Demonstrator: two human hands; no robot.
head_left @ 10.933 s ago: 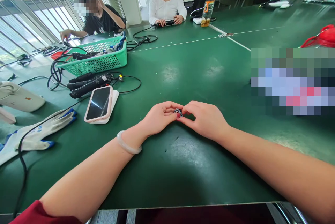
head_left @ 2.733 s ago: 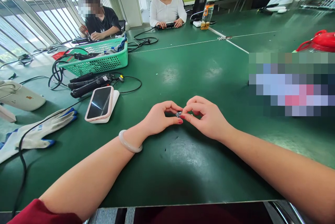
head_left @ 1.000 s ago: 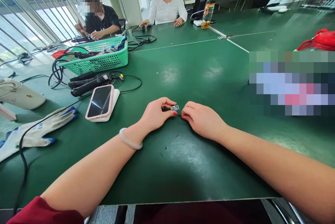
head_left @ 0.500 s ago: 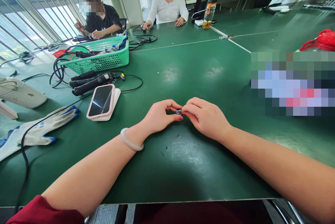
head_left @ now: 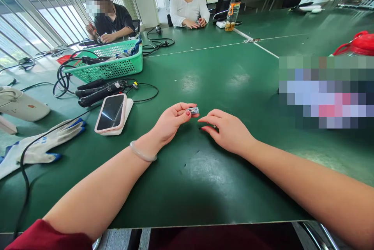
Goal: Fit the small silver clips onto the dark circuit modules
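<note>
My left hand (head_left: 172,121) is closed, pinching a small grey-silver block with dark markings (head_left: 193,110) between thumb and fingertips. It is too small to name further. Just to its right, my right hand (head_left: 226,129) rests low over the green table (head_left: 210,187), with thumb and index finger apart. A tiny dark-and-white thing (head_left: 215,127) shows in the gap between them; I cannot tell whether it lies on the table or in the curled fingers. The two hands are not touching. A pale bracelet (head_left: 142,152) circles my left wrist.
Left of my hands lie a phone (head_left: 110,113) on a white box, black handled tools with cords (head_left: 102,92) and a white-blue work glove (head_left: 46,141). Behind them stands a green basket (head_left: 108,67). A bottle (head_left: 232,16) and two seated people are across the table; a red item (head_left: 359,43) is right.
My hands have drawn apart. The left moved slightly up and left with the small block, now showing its flat marked side; the right thumb and index finger have spread.
</note>
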